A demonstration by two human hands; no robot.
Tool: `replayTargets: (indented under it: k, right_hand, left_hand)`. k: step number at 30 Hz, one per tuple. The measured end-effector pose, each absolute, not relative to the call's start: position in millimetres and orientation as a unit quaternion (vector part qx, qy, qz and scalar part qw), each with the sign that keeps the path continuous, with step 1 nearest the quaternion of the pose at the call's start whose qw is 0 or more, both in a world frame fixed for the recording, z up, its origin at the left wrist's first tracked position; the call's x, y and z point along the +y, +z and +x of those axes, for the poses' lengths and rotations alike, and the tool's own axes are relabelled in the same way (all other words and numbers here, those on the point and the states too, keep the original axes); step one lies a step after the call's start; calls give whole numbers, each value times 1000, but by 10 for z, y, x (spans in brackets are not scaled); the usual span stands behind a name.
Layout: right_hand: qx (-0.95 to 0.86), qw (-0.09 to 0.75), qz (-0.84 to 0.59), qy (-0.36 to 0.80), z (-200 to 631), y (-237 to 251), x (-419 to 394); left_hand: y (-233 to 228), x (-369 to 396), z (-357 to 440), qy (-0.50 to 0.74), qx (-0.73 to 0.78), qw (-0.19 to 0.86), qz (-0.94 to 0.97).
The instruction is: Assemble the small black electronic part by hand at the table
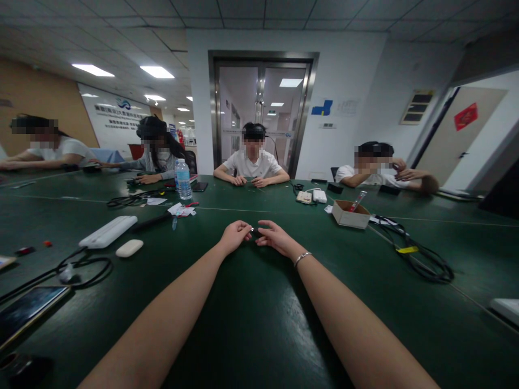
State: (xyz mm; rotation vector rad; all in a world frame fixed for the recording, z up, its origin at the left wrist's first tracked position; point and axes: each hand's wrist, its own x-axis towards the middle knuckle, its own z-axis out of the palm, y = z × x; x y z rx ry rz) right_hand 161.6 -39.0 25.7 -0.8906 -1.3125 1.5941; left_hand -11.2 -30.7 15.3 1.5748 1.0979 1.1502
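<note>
Both my hands meet over the green table point(251, 324), a short way in front of me. Between them is a small dark object with a shiny silver end point(254, 232); it is too small to name its kind. My left hand point(235, 236) is closed, pinching the silver side with thumb and fingertips. On the other side, my right hand point(278, 237) has its thumb and fingers around the dark part, with the index finger raised a little. A silver bracelet point(302, 259) circles my right wrist. The fingers partly hide the object.
Left of my hands are a white power bank point(108, 232), a white rounded case point(130, 248), a phone point(32, 310) and black cables. Water bottles point(184, 181) stand further back. A small open box point(351, 214) and a coiled cable point(425, 259) lie right. Several people sit around the table.
</note>
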Motion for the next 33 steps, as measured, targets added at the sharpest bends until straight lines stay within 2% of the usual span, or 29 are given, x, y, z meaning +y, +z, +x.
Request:
replayTargets:
  k: [7,13,15,21,33]
  right_hand:
    - [-552,435,-345,622,1618,215,-367]
    - [-561,427,-349,617,1614,226,-382]
    - [-564,421,-348,619,1616,238,-393]
    - [-584,402,-335,620,1631,237,-382]
    - [-651,396,-378,526,1572,173,-351]
  left_hand:
    - [97,-279,-114,454,438,415,655]
    - [111,-323,-155,430,494,222,722]
    - [141,-346,-161,417,506,189,731]
    - [213,-389,-153,381,485,192,763]
    - [237,-442,-139,385,475,187,769]
